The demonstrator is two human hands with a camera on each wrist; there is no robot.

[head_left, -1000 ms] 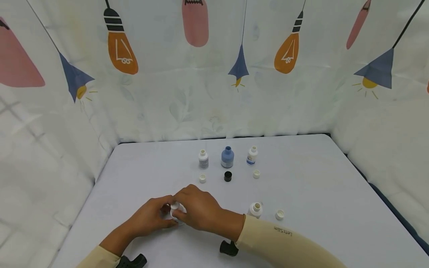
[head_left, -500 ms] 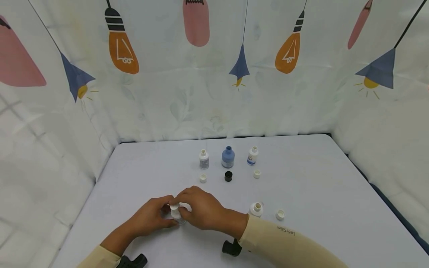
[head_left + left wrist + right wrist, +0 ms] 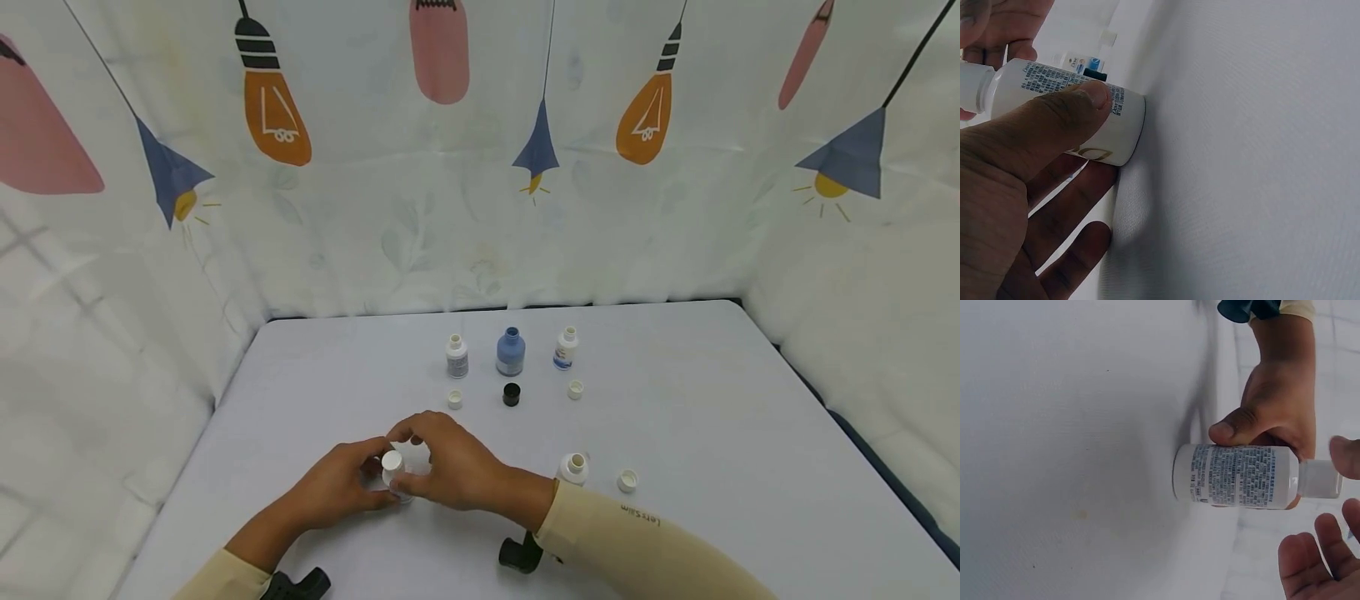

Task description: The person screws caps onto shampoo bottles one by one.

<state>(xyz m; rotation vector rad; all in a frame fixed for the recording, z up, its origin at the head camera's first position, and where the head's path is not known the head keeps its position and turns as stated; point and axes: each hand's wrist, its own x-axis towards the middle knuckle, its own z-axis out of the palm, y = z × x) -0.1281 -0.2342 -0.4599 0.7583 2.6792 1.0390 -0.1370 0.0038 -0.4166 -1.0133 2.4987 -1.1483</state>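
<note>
A small white bottle point(image 3: 1235, 476) with printed text stands upright on the table, a white cap point(image 3: 392, 461) on its neck. My left hand point(image 3: 341, 483) grips the bottle around its body, the thumb point(image 3: 1075, 109) across the label. At the cap is my right hand point(image 3: 453, 462), its fingers spread and lifted away from it. In the right wrist view my right thumb point(image 3: 1346, 456) is right at the cap's edge, while the other fingers point(image 3: 1310, 556) stand apart from it.
On the white table point(image 3: 690, 400), an uncapped white bottle point(image 3: 573, 468) and a loose cap point(image 3: 627, 480) lie by my right sleeve. Farther back stand white point(image 3: 457, 357), blue point(image 3: 511, 352) and white-blue bottles point(image 3: 566, 348), uncapped, with white point(image 3: 454, 399), black point(image 3: 511, 394) and white caps point(image 3: 575, 389) before them.
My right fingers were closed about the cap; they have now spread and risen off it, leaving the cap's top in sight. The left hand and bottle have stayed in place.
</note>
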